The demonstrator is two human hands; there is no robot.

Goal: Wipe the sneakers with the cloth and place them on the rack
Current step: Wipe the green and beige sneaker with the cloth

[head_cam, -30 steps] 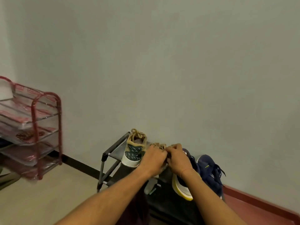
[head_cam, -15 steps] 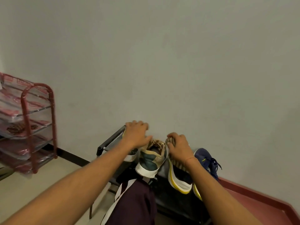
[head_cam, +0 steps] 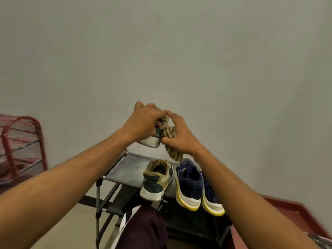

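Note:
My left hand [head_cam: 143, 121] grips a tan and green sneaker [head_cam: 151, 140] and holds it up in front of the wall, above the rack. My right hand [head_cam: 177, 134] holds a striped brown cloth [head_cam: 170, 133] against that sneaker, and the cloth's end hangs down below my wrist. The matching tan and green sneaker [head_cam: 157, 178] stands on the top shelf of the grey shoe rack [head_cam: 125, 168], heel toward me. To its right on the same shelf sit two navy sneakers with yellow soles [head_cam: 190, 186].
A red wire rack [head_cam: 21, 146] wrapped in clear plastic stands at the left by the wall. A dark maroon garment [head_cam: 143, 229] with a white stripe lies low in front of the shoe rack. A red floor edge [head_cam: 291, 211] runs at the right.
My left hand has taken one tan sneaker off the top shelf and lifted it. My right hand rose with the cloth to meet it. The view tilted down, showing more of the rack.

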